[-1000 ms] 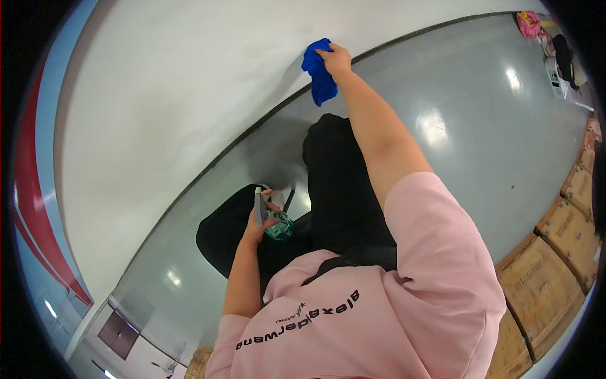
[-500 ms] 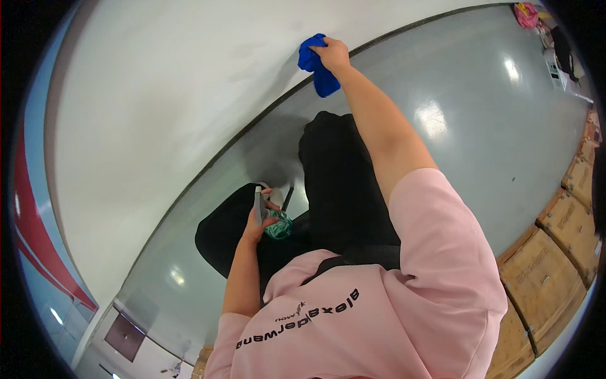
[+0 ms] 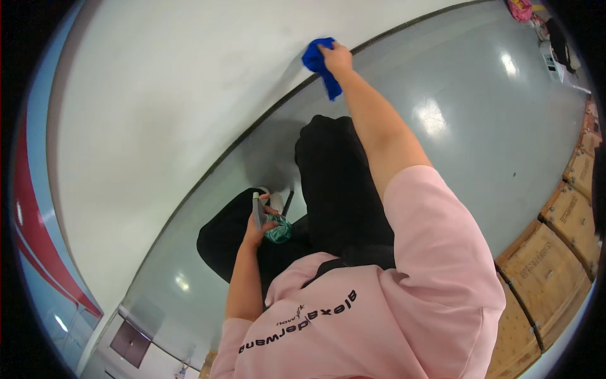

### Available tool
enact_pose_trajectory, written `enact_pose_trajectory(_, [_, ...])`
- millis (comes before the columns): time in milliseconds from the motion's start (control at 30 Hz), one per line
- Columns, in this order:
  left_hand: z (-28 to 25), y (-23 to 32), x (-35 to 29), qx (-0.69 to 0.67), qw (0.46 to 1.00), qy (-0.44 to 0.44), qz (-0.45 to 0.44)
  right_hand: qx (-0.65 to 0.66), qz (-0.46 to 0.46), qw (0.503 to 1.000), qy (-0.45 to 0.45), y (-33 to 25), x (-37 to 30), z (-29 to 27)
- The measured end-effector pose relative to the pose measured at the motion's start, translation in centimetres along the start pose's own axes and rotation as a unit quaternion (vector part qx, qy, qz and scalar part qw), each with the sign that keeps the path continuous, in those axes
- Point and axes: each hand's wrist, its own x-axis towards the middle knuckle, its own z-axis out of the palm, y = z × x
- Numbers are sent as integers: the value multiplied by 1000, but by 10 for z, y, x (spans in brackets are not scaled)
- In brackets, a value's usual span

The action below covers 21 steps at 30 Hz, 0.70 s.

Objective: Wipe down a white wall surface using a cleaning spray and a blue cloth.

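My right hand (image 3: pixel 339 59) clamps a blue cloth (image 3: pixel 315 58) at the foot of the white wall (image 3: pixel 164 95); my left hand (image 3: pixel 254 235) wraps round a green spray bottle (image 3: pixel 279 232) between my bent legs (image 3: pixel 341 183).

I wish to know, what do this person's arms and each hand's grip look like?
The left arm and right arm come out of short, loose, pale pink sleeves, bare below. The left grip and right grip are human hands without gloves; no watch or bracelet shows at either wrist.
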Motion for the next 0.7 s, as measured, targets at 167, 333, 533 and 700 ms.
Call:
enact_pose_trajectory(167, [-2, -8, -4, -24, 999, 20, -8, 479, 166, 862, -29, -6, 18, -22])
enact_pose_trajectory(333, [0, -4, 3, -15, 1000, 5, -13, 404, 171, 899, -9, 8, 40, -17])
enact_pose_trajectory(533, [-5, -8, -2, -5, 1000, 13, -10, 532, 209, 815, -94, 8, 5, -1])
enact_pose_trajectory(700, [-1, -5, 5, -8, 1000, -1, -2, 596, 167, 776, -120, -1, 34, -11])
